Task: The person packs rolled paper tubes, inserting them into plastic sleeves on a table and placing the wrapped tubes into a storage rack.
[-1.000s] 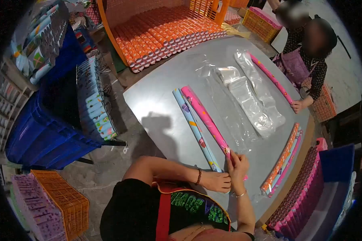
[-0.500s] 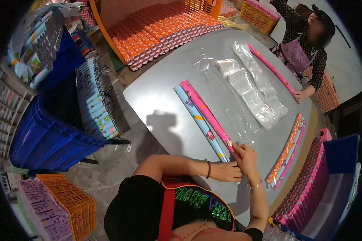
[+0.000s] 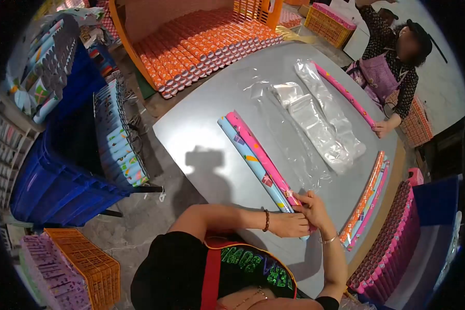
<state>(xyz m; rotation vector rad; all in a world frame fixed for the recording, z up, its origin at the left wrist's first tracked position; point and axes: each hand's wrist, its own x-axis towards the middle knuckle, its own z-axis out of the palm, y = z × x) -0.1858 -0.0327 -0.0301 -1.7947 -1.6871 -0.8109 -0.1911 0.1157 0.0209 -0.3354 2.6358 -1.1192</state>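
Observation:
A light-blue patterned paper roll [image 3: 253, 161] and a pink patterned paper roll [image 3: 258, 153] lie side by side on the grey table [image 3: 191, 121], touching along most of their length. My left hand [image 3: 289, 225], with a beaded bracelet at its wrist, is closed around the near end of the blue roll. My right hand [image 3: 312, 209] grips the near end of the pink roll, right beside my left fingers. Both hands partly hide the roll ends. Clear plastic sleeves [image 3: 315, 119] lie just beyond the rolls.
An orange, blue and pink group of rolls [image 3: 367, 204] lies at the right. Across the table a co-worker's hand [image 3: 382, 128] holds a pink roll [image 3: 343, 93]. Orange rolls [image 3: 201, 51] fill a crate at the back. Blue bins [image 3: 62, 175] and roll-filled baskets [image 3: 82, 263] stand around.
The pink roll has come closer against the blue roll, narrowing the gap near my hands. My right fingers have shifted slightly. The whole view has moved a little.

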